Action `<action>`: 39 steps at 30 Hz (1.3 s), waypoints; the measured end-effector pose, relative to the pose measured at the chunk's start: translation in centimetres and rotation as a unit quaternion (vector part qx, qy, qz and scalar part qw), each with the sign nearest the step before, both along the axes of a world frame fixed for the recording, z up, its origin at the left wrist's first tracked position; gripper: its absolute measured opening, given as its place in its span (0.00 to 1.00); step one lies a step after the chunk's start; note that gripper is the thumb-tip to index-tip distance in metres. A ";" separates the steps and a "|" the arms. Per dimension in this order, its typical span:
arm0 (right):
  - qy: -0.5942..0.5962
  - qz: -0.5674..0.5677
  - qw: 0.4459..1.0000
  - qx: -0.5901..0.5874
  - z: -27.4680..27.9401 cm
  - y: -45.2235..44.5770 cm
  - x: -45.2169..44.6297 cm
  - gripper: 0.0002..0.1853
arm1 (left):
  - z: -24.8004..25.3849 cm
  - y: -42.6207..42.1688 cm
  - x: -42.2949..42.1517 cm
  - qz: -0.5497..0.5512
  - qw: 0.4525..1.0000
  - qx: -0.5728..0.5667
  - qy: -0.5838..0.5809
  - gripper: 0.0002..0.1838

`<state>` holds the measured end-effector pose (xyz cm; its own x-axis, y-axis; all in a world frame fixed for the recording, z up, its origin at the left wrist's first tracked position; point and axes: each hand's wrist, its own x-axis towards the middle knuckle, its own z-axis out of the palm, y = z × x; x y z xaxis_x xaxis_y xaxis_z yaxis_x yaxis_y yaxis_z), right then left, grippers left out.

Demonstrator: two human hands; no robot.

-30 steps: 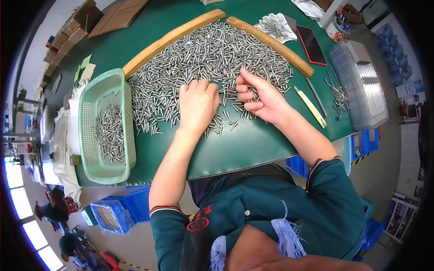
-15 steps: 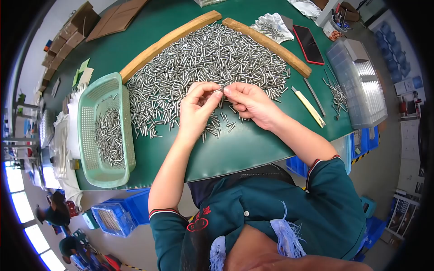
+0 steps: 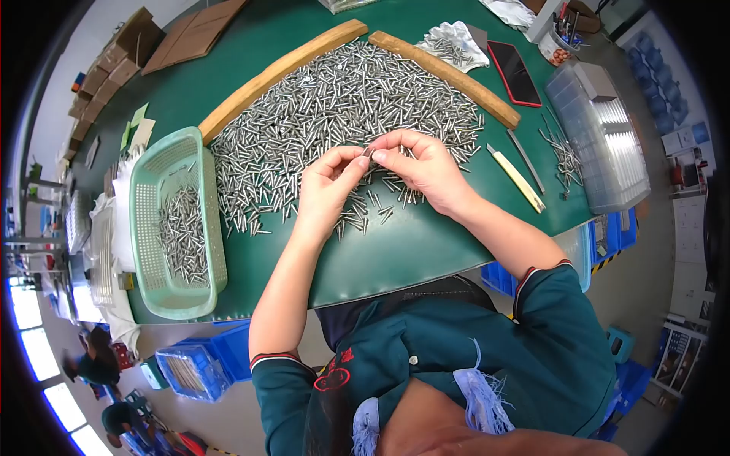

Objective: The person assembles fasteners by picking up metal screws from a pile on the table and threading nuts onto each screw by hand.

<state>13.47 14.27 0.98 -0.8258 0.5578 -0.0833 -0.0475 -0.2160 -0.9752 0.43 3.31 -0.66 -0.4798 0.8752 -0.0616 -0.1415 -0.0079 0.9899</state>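
Observation:
A wide heap of small metal pins [image 3: 304,106] lies on the green table. Over its near edge, my left hand [image 3: 327,182] pinches a metal pin [image 3: 368,152] between thumb and forefinger. My right hand [image 3: 426,171] meets it there, its thumb and fingers closed on the same small pin. The fingers partly hide the pin. To the left stands a green basket [image 3: 216,243] with more pins in it. Two wooden bars [image 3: 281,74] border the far side of the heap.
A yellow-handled knife [image 3: 517,181] and a thin metal strip [image 3: 526,161] lie on the right, near a clear plastic box [image 3: 597,144]. Behind them are a red-edged phone [image 3: 515,74] and a white cloth [image 3: 460,44]. Other people [image 3: 95,357] are at the lower left.
My hands have come together over the near part of the heap, fingertips meeting at a pin. My right hand's fingers, loosely curled before, are now pinched.

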 end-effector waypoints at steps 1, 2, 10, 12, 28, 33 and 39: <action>-0.003 0.001 1.000 0.004 0.0 0.0 0.0 0.10 | 0.0 0.0 0.0 -0.001 1.000 0.000 -0.001 0.09; -0.002 0.002 1.000 0.009 0.0 0.0 0.0 0.09 | 0.0 0.0 0.0 -0.001 1.000 0.000 -0.002 0.09; 0.006 0.067 0.940 -0.334 -1.2 1.7 0.1 0.08 | 0.3 -0.1 -0.1 -0.003 1.000 0.004 0.016 0.09; 0.038 0.088 0.889 -0.448 -1.7 2.2 0.0 0.08 | 0.4 -0.1 -0.1 0.012 1.000 0.008 0.012 0.09; -0.084 0.075 0.989 -0.100 0.1 0.6 -0.1 0.13 | 0.7 -0.1 0.2 0.062 0.915 0.033 0.397 0.08; -0.069 0.056 0.987 -0.135 -0.7 2.0 -0.2 0.09 | 0.5 -0.1 0.2 0.069 0.901 0.049 0.425 0.14; 0.094 -0.088 0.922 -0.365 -0.3 11.4 -0.8 0.08 | 0.7 -0.5 -0.9 0.077 0.895 0.051 0.437 0.15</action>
<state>12.70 25.70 0.70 -0.7659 0.5361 -0.3549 -0.2971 -0.7847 -0.5440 -0.49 2.79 0.07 -0.4211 0.7746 0.4718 0.6969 -0.0566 0.7149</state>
